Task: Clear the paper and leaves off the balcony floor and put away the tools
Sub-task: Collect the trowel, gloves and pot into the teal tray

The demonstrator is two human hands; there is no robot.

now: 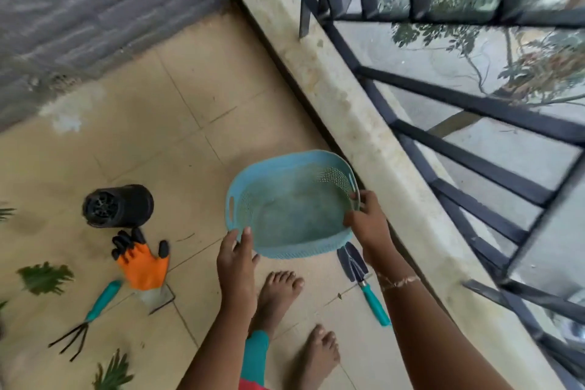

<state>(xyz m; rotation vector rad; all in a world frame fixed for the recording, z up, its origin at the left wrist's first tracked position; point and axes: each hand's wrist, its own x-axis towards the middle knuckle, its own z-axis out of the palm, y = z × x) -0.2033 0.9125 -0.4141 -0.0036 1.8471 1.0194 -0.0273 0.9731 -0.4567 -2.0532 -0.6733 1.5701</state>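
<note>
From the head view, I have the blue basket (301, 253) in both hands, tilted toward me above the floor tiles. My left hand (235, 258) pinches its near-left rim between thumb and fingers. My right hand (368, 225) is curled over the right rim beside the handle slot. As far as I can see through the blur, the basket holds nothing, only its bare mesh walls and bottom. The closest tool is the trowel (364, 282), lying on the floor just under the basket's near-right corner. Its blade tucks beneath that corner, and its teal handle runs away from the basket, toward me and to the right. That puts it directly below my right wrist, so I judge the right hand the natural one to drop for it while the left keeps the basket up. Well to the left of the basket lies the orange glove (142, 263), with a black pot (118, 206) on its side just beyond it. The hand rake (88, 317) lies nearer me than the glove, its prongs pointing away from the basket. The leaves (44, 277) are scattered farther left. A pale scrap (156, 294) shows at the glove's cuff, but I cannot tell whether it is paper. The stone ledge (332, 89) runs along the basket's right side.
</note>
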